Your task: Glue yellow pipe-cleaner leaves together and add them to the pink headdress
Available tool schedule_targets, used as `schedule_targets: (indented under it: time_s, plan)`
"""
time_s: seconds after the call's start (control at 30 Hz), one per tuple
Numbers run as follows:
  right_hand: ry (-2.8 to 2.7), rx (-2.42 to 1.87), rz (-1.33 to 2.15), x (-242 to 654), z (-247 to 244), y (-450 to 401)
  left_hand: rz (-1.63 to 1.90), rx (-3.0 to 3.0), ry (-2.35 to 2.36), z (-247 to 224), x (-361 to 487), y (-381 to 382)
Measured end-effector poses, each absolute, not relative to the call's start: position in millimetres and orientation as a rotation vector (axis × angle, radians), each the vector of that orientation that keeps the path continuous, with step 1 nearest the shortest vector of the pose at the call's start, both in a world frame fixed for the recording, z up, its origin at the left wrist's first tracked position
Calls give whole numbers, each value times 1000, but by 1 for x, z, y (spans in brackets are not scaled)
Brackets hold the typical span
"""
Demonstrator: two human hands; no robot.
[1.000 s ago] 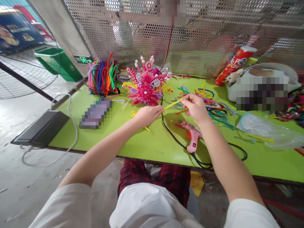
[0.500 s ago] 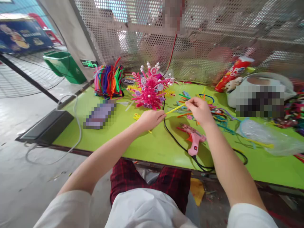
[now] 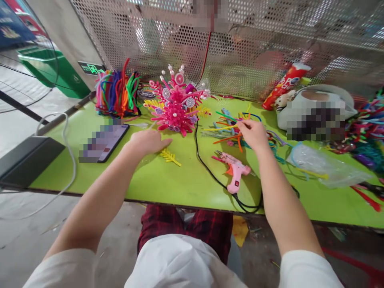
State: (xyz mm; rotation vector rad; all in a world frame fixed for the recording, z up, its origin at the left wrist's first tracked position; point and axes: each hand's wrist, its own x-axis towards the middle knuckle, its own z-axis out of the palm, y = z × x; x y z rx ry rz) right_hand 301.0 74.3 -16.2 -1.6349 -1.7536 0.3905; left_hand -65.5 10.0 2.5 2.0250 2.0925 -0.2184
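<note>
My right hand (image 3: 254, 133) pinches one end of a yellow pipe cleaner (image 3: 223, 128), whose free end points left over a spread of loose coloured pipe cleaners. My left hand (image 3: 147, 141) is low over the green table, thumb stretched out to the right; its other fingers are mostly hidden. Just beyond it lies a pale thin stick (image 3: 152, 125). Close to that thumb is a yellow leaf-shaped sprig (image 3: 170, 157). Behind stands a pink flower ornament (image 3: 175, 106) with pearl-like beads. Between my forearms, a pink glue gun (image 3: 235, 172) lies on its side.
A phone (image 3: 105, 142) and a bundle of coloured pipe cleaners (image 3: 117, 94) are to the left. A black box (image 3: 33, 158) with a white cable sits at the table's left end. Rightward are a red chip can (image 3: 285, 86), a pale bag (image 3: 312, 104) and clear plastic packaging (image 3: 327, 166).
My left hand has let go of the yellow pipe cleaner and moved left, uncovering the yellow sprig. My right hand still holds one end. The view has shifted right.
</note>
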Motion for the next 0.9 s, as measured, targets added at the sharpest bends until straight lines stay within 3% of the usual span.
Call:
schedule_targets:
  time_s: [0.1, 0.6, 0.77, 0.9]
  plan:
    - [-1791, -1703, 341, 304, -19, 74, -334, 2008, 2075, 4, -67, 7]
    - [-1968, -1660, 258, 283, -5, 57, -70, 2028, 1620, 5, -94, 27]
    - [-2175, -1390, 399, 243, 6, 24, 295, 2120, 1371, 13, -89, 23]
    - [-2272, -1293, 898, 204, 9, -13, 766, 1929, 1188, 20, -75, 13]
